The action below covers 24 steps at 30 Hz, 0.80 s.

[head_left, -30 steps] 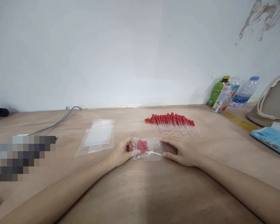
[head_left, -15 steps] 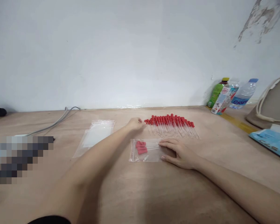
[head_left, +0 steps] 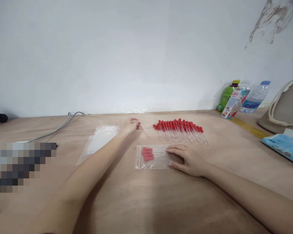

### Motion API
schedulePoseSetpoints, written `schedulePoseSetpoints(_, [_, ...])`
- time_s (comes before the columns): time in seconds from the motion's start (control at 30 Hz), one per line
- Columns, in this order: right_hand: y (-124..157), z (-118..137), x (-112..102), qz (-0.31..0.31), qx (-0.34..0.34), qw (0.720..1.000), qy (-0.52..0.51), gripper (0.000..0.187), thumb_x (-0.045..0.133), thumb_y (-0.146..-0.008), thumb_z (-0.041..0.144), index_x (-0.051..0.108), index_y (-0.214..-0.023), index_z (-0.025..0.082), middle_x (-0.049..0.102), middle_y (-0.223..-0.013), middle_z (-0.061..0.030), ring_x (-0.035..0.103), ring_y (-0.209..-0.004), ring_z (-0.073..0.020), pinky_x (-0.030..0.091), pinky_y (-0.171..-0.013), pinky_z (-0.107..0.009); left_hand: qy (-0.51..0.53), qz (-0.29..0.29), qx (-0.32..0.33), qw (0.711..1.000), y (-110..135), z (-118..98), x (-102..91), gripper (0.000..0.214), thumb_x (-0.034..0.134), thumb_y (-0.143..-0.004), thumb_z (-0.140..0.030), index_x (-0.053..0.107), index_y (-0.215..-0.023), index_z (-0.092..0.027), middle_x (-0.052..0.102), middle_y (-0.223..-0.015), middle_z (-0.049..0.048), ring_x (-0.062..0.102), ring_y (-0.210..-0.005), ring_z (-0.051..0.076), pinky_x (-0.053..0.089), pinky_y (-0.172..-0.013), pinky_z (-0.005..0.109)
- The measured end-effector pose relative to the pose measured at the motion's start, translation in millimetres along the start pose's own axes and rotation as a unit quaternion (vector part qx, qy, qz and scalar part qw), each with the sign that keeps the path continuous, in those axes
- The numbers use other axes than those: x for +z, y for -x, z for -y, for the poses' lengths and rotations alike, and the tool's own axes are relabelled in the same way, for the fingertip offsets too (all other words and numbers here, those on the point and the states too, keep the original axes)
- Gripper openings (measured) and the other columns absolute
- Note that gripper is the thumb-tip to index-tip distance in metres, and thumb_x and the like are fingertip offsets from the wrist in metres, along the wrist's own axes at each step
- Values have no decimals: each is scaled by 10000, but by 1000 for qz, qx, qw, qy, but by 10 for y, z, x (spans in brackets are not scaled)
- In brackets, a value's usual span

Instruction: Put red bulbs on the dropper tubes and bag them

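Observation:
My left hand [head_left: 131, 127] is closed round a dropper [head_left: 143, 129]; its red bulb is at my fingertips and the thin clear tube points down and right. Flat on the table lies a clear zip bag [head_left: 161, 164] with several red-bulbed droppers [head_left: 148, 154] inside, bulbs toward its left end. My right hand [head_left: 189, 161] rests on the bag's right end, fingers stretched and thumb apart, over the tube tips. Behind the bag, a row of loose droppers [head_left: 179, 128] lies side by side, red bulbs toward the wall. My left forearm partly covers a stack of empty zip bags [head_left: 101, 138].
Grey cables [head_left: 61, 126] lie at the left, near a pixelated area. At the back right stand a green bottle [head_left: 227, 97], a carton-labelled bottle [head_left: 234, 102] and a clear water bottle [head_left: 255, 97]. A blue tissue pack [head_left: 284, 146] and a beige bag [head_left: 288, 105] sit at the right.
My left hand has moved left, away from the row's left end, with one dropper now in its fingers. The right hand and the bag under it have stayed put.

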State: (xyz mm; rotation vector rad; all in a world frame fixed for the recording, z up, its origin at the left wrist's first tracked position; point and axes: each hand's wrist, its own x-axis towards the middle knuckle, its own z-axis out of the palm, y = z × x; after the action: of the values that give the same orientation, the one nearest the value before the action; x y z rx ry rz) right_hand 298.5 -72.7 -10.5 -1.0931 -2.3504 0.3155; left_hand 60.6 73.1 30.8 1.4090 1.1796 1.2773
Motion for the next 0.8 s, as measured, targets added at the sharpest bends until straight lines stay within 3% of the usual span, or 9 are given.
schedulePoseSetpoints(0.07, [0,-8,4,1,3,1000,0,472,507,-761,466,493,-1172,235,493,-1190,-89,447,-1092,-229,361,-921,-412,19,-55,17,998,178,16,-290,277,519,-799,-236,465,-1042,-116,565,-812,31,549,-611,63,477,-683,263])
schedulePoseSetpoints(0.17, [3,-12,9,-1,5,1000,3,471,509,-759,466,493,-1171,238,494,-1189,-84,446,-1093,-227,362,-924,-408,50,-110,58,991,569,49,-685,319,604,-711,-291,493,-969,-139,571,-786,9,563,-643,71,480,-700,254])
schedulePoseSetpoints(0.27, [6,-5,6,3,8,1000,4,467,507,-762,461,492,-1172,239,491,-1193,-79,442,-1097,-222,362,-929,-403,53,-120,37,991,951,82,-880,384,646,-658,-339,499,-954,-145,575,-782,5,565,-633,81,489,-705,278])
schedulePoseSetpoints(0.4, [7,7,-3,0,12,1000,1,462,503,-762,465,496,-1168,244,495,-1190,-79,444,-1100,-227,366,-926,-412,40,-102,15,994,1251,105,-837,425,639,-658,-379,479,-979,-151,581,-800,10,586,-662,108,490,-731,314])
schedulePoseSetpoints(0.67, [7,-10,1,3,10,1000,6,469,501,-762,470,492,-1173,243,491,-1193,-81,437,-1106,-229,367,-926,-413,55,-31,-32,997,1476,84,-617,351,640,-666,-372,471,-899,-171,585,-784,-12,609,-755,124,477,-783,289])
schedulePoseSetpoints(0.8, [7,-15,2,9,12,1000,8,473,502,-763,468,486,-1178,242,489,-1196,-76,438,-1102,-220,364,-930,-405,-46,47,-22,998,1526,42,-643,270,652,-663,-323,526,-835,-157,603,-770,10,590,-726,126,475,-704,251])
